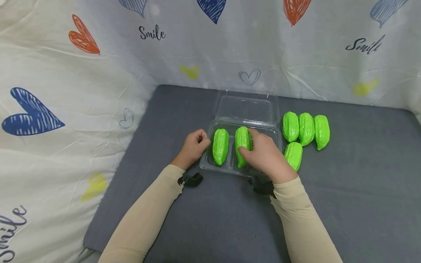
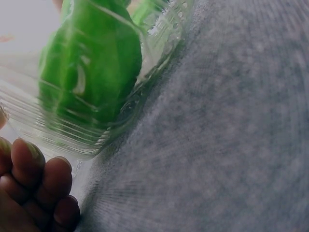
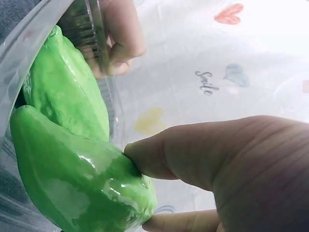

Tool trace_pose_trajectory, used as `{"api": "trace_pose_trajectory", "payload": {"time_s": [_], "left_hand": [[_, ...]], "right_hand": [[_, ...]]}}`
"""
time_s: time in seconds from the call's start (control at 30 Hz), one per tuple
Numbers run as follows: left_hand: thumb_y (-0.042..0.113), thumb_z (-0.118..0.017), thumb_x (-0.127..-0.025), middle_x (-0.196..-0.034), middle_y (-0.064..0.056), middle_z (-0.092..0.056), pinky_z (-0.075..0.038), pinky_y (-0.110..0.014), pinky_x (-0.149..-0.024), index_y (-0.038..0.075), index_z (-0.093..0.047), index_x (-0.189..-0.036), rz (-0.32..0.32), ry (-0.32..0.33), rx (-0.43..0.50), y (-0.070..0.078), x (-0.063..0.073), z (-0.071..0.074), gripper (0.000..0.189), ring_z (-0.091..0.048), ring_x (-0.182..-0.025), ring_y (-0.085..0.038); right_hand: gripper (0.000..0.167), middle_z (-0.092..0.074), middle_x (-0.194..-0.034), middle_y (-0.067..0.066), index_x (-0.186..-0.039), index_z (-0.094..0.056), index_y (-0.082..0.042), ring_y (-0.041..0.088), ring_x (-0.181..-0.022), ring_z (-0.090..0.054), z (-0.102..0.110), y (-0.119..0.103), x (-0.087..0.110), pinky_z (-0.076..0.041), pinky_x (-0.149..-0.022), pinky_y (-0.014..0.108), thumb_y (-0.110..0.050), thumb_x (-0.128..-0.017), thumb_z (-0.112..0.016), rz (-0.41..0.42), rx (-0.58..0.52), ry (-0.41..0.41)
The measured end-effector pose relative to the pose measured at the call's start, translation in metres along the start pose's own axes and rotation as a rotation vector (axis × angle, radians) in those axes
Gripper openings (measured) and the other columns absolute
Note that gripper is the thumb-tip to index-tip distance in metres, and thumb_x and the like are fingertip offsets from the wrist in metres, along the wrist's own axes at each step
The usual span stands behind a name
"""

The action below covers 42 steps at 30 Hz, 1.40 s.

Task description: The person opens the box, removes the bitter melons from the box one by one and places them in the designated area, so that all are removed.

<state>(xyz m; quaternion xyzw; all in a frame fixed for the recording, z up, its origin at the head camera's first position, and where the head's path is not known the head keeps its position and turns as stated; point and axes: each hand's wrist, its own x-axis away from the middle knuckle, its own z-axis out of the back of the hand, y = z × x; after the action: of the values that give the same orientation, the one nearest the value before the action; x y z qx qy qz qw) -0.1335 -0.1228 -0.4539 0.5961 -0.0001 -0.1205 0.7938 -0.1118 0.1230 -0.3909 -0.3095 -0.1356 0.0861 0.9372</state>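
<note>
A clear plastic clamshell container lies open on the grey surface, lid folded back. Inside it, on the left, sits a glossy green ridged fruit, seen through the clear wall in the left wrist view. My right hand pinches a second green ridged fruit between thumb and fingers, at the middle of the container. The thumb presses its blunt end in the right wrist view. At the container's left rim, my left hand grips the edge with curled fingers.
Several more green ridged fruits lie just right of the container, one nearer to my right wrist. The container lid reaches toward the far edge of the grey surface. A white heart-printed cloth hangs behind and on the left.
</note>
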Motion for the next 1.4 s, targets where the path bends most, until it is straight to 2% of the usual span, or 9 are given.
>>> {"api": "trace_pose_trajectory", "payload": {"time_s": [0.37, 0.67, 0.93, 1.27, 1.4], "left_hand": [[-0.005, -0.051, -0.092, -0.064, 0.003, -0.041, -0.034, -0.027, -0.061, 0.009, -0.046, -0.074, 0.002, 0.001, 0.002, 0.000, 0.000, 0.000, 0.023, -0.038, -0.059, -0.013], [-0.007, -0.051, -0.091, -0.064, 0.003, -0.040, -0.033, -0.027, -0.060, 0.008, -0.046, -0.073, -0.014, 0.009, -0.004, 0.001, 0.002, 0.000, 0.024, -0.037, -0.059, -0.013], [-0.007, -0.051, -0.091, -0.064, 0.004, -0.040, -0.033, -0.026, -0.060, 0.008, -0.046, -0.074, -0.021, 0.009, -0.005, 0.000, 0.000, 0.000, 0.023, -0.037, -0.059, -0.012], [-0.007, -0.051, -0.091, -0.064, 0.004, -0.039, -0.032, -0.026, -0.060, 0.008, -0.046, -0.074, -0.015, 0.011, -0.003, 0.001, 0.000, 0.001, 0.023, -0.037, -0.059, -0.012], [-0.007, -0.051, -0.092, -0.064, 0.003, -0.039, -0.032, -0.027, -0.059, 0.007, -0.046, -0.074, -0.011, 0.003, -0.006, 0.001, 0.001, 0.001, 0.023, -0.037, -0.058, -0.013]], "right_hand": [[0.078, -0.054, -0.147, 0.031, -0.160, -0.030, 0.005, 0.047, -0.138, -0.051, 0.012, 0.003, 0.012, -0.043, -0.111, 0.061, -0.033, -0.100, -0.062, 0.011, 0.017, 0.024], [0.083, -0.049, -0.150, 0.034, -0.162, -0.021, 0.008, 0.048, -0.139, -0.050, 0.023, 0.009, 0.022, -0.044, -0.110, 0.061, -0.032, -0.101, -0.061, 0.014, 0.011, 0.045], [0.080, -0.051, -0.150, 0.033, -0.160, -0.025, 0.010, 0.046, -0.138, -0.051, 0.030, 0.013, 0.031, -0.043, -0.111, 0.061, -0.029, -0.100, -0.061, 0.030, 0.007, 0.070], [0.078, -0.063, -0.133, 0.032, -0.159, -0.030, 0.009, 0.046, -0.125, -0.061, 0.036, 0.018, 0.041, -0.046, -0.105, 0.062, -0.029, -0.099, -0.064, 0.027, 0.038, 0.103], [0.079, -0.068, -0.113, 0.025, -0.159, -0.030, 0.008, 0.040, -0.112, -0.065, 0.039, 0.022, 0.044, -0.048, -0.101, 0.061, -0.030, -0.100, -0.064, 0.015, 0.037, 0.093]]}}
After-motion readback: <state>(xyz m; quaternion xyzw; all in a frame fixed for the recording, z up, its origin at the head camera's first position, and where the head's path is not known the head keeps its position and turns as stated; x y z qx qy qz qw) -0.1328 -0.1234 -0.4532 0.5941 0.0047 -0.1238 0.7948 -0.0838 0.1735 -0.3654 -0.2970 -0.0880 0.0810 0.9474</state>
